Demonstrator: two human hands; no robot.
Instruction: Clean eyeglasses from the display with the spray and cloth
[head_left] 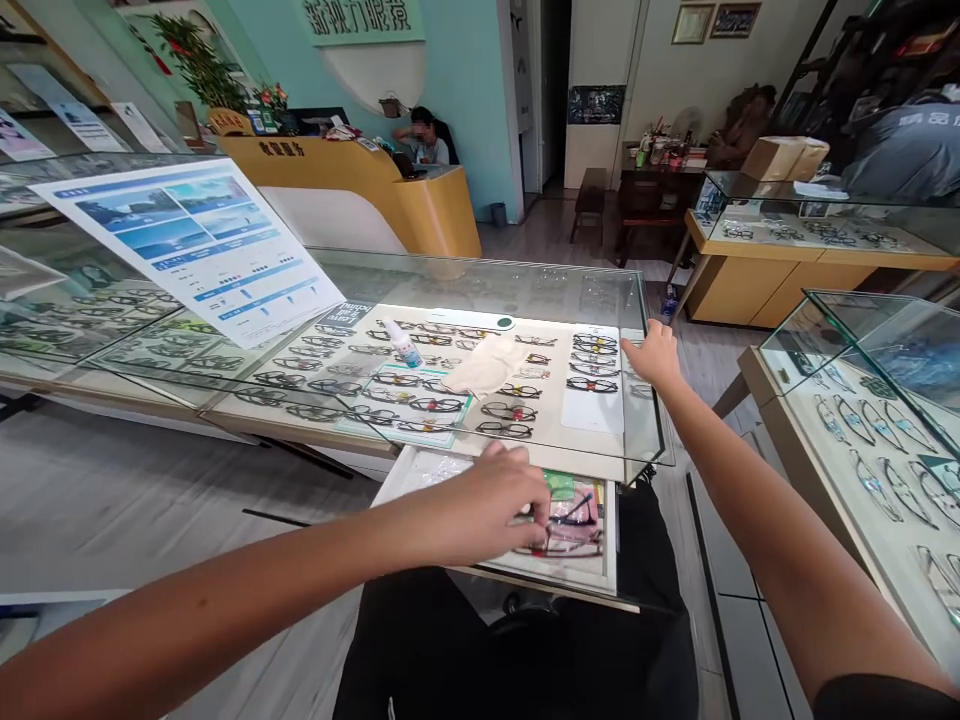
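My left hand (499, 505) reaches into a pulled-out white drawer (611, 560) below the glass counter. Its fingers are curled closed at a dark-red pair of eyeglasses (570, 550), partly hidden by the hand. More glasses, a pink packet (585, 505) and a green packet (559, 485) lie in the drawer. At the right end of the glass display case (487, 270), my right hand (654, 355) rests on the top edge, thumb apart from the fingers and holding nothing. A beige cloth (487, 367) and a small spray bottle (403, 345) are near the rows of frames.
A printed sheet (202, 240) stands at the counter's left. More eyewear cases, such as a glass case (870, 400), stand at right. A person (427, 140) sits behind the yellow desk (435, 205). Another person (742, 125) is by a back table; a grey-shirted person (907, 150) is far right.
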